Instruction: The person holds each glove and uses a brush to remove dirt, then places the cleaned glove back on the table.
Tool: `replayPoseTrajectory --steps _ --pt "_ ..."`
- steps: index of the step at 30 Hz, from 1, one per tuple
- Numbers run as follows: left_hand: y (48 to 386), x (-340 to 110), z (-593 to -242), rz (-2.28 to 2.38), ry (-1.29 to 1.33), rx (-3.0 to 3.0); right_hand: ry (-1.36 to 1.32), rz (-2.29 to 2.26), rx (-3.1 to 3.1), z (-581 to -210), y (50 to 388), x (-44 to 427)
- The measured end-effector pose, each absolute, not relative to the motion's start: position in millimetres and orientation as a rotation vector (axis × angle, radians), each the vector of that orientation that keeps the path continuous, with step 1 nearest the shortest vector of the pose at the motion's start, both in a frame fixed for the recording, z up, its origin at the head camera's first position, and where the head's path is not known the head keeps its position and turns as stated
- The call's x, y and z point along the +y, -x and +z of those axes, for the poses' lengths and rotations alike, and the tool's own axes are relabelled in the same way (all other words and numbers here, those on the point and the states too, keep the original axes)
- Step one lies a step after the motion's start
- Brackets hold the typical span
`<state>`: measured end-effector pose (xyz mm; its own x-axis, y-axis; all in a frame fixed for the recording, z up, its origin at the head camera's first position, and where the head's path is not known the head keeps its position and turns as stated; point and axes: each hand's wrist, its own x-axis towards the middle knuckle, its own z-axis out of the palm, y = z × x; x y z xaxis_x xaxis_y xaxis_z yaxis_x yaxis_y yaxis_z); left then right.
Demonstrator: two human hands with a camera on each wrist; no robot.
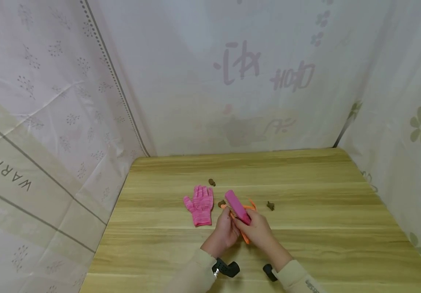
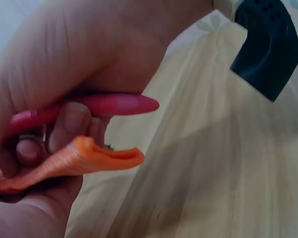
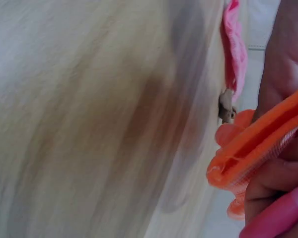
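Note:
In the head view my right hand (image 1: 259,231) grips the handle of a pink brush (image 1: 234,202) with pale bristles facing left. My left hand (image 1: 226,231) holds an orange knitted glove (image 1: 246,237) below the brush. From the left wrist, the folded cuff of the orange glove (image 2: 111,157) lies along the left palm, under the pink brush handle (image 2: 124,104). Seen from the right wrist, the glove's cuff (image 3: 263,139) gapes slightly and its rounded fingers stick out behind. The hands partly cover the glove, and whether the bristles touch it cannot be told.
A pink glove (image 1: 201,206) lies flat on the wooden table (image 1: 152,244), left of the hands. Small brown lumps sit behind it (image 1: 212,182), beside the brush head (image 1: 221,203) and to the right (image 1: 270,206). Printed cloth (image 1: 196,81) hangs around the table's back and sides.

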<state>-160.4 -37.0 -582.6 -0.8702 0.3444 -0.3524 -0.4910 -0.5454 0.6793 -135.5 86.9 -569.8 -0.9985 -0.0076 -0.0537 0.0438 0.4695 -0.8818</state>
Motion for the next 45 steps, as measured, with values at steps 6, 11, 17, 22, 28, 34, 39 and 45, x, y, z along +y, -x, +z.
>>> replayPoseTrajectory --steps 6,11,17,22,28,34,39,45 --pt "157 -30 -585 2.360 0.240 1.139 -0.055 -1.440 2.758 -573 134 88" --pt "155 -29 -587 2.366 0.245 1.138 -0.115 -1.452 2.754 -573 134 89" --pt "152 -35 -593 2.298 0.176 1.191 -0.158 -1.575 2.671 -568 135 93" --pt "147 -40 -598 2.280 0.155 1.187 -0.189 -1.639 2.645 -564 138 98" --pt "143 -40 -609 2.265 0.194 1.233 -0.194 -1.702 2.647 -559 138 101" --pt "148 -37 -616 2.248 0.241 1.173 -0.161 -1.831 2.532 -551 136 99" --pt "151 -35 -615 2.321 0.254 1.035 -0.182 -1.875 2.503 -549 135 101" --pt "155 -36 -613 2.380 0.347 1.058 -0.247 -1.885 2.471 -553 134 109"
